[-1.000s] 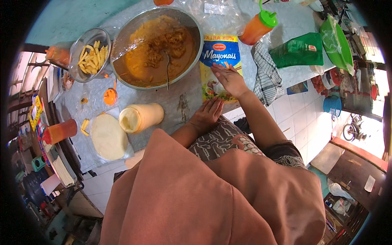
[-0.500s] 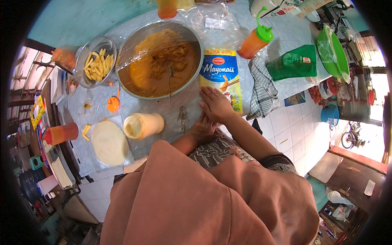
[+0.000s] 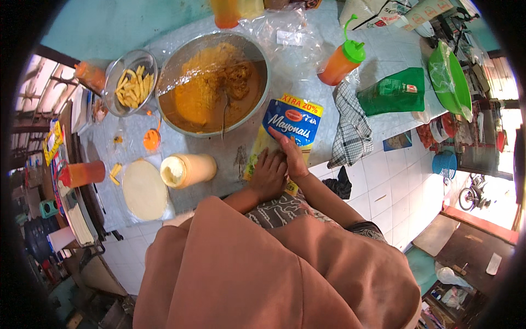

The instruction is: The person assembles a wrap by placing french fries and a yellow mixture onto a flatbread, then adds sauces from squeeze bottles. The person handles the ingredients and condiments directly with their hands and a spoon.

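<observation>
A mayonnaise pouch (image 3: 290, 125), blue, white and yellow, lies tilted at the table's near edge in front of me. My left hand (image 3: 268, 174) rests on its lower part, fingers laid over the pouch. Right beside it, my right hand (image 3: 295, 158) stands on its edge against the pouch, fingers stretched out. The two hands touch or nearly touch. To their left lies a squeeze bottle without its cap (image 3: 189, 170), filled with something pale. A flat round wrapper sheet (image 3: 145, 189) lies beyond the bottle, with a few fries (image 3: 115, 173) beside it.
A large metal bowl (image 3: 252, 118) of orange-brown filling, partly under plastic wrap, holds a spoon. Fries fill a glass bowl (image 3: 112, 101). Around stand a green-capped sauce bottle (image 3: 338, 63), a red sauce bottle (image 3: 85, 173), a checked cloth (image 3: 352, 129), a green pouch (image 3: 394, 92) and a green basin (image 3: 446, 77).
The mayonnaise pouch has slid toward me and turned so its top leans right. My left hand has moved up onto it, and my right hand has turned onto its edge.
</observation>
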A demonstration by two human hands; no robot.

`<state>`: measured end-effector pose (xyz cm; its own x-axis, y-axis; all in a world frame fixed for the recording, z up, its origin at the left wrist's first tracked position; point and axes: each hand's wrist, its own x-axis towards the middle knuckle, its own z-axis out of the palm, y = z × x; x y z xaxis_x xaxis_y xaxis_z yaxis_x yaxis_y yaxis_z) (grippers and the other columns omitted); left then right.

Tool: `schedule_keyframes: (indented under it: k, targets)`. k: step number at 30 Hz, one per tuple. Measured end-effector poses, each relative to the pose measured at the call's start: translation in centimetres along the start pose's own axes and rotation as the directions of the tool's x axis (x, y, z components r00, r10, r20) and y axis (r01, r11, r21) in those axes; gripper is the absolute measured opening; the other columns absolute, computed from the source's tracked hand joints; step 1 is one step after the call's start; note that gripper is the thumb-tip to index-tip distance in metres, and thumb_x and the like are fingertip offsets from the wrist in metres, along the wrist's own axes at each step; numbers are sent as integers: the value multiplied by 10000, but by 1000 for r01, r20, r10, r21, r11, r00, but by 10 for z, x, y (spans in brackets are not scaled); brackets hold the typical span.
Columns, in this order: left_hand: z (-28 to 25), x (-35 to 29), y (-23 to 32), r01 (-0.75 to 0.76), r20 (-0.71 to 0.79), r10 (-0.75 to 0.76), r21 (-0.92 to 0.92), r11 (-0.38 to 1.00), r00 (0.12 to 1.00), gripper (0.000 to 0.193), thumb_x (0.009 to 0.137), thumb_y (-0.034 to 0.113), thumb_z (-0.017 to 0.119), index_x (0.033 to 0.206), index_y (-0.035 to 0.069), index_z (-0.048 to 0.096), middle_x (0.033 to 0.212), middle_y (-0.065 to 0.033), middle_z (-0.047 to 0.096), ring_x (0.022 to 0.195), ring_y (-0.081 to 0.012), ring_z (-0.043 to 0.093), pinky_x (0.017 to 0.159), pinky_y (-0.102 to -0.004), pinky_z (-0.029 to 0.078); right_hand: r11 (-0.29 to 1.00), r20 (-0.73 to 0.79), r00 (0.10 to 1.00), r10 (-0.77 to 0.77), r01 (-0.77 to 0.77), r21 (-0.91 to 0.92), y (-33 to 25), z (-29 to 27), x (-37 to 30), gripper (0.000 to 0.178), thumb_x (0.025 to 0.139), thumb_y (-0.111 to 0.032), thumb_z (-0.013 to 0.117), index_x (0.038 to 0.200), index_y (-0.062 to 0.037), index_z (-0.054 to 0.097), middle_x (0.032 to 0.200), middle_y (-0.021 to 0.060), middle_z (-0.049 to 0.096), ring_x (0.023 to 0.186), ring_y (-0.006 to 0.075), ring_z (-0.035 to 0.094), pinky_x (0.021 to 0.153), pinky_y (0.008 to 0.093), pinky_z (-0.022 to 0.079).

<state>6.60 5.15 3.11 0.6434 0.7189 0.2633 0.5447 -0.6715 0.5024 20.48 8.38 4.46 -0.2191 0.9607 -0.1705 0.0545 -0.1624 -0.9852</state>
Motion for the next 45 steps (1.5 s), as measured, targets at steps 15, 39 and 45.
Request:
schedule_keyframes:
  k: [15,39,45]
  targets:
    - [0,7,3,90,130,-101,91,992,986,598,820,280,548,1292,-42,371,1326,-317,329,1267,-480,266,1057,-550,214,476,212,960,-181,274,-835,-7,-3,23,457,954,-299,334,1300,-24,450,1400,147,382,1310,278,338,1101,395,219]
    - [-2,4,2,23,70,-35,160,987,997,594,849,324,518,1344,27,372,1403,-209,319,1308,-399,272,1071,-526,197,338,-39,998,-44,-21,-941,-6,-20,-42,465,943,-301,360,1302,-20,449,1378,177,404,1265,312,405,1079,503,201]
    - [0,7,0,17,81,-29,142,990,996,623,845,332,520,1373,51,345,1428,-197,283,1309,-401,267,1073,-520,198,198,-68,992,-106,-46,-979,-8,-37,-18,457,956,-327,310,1282,-59,484,1356,89,460,1265,200,422,1044,648,57]
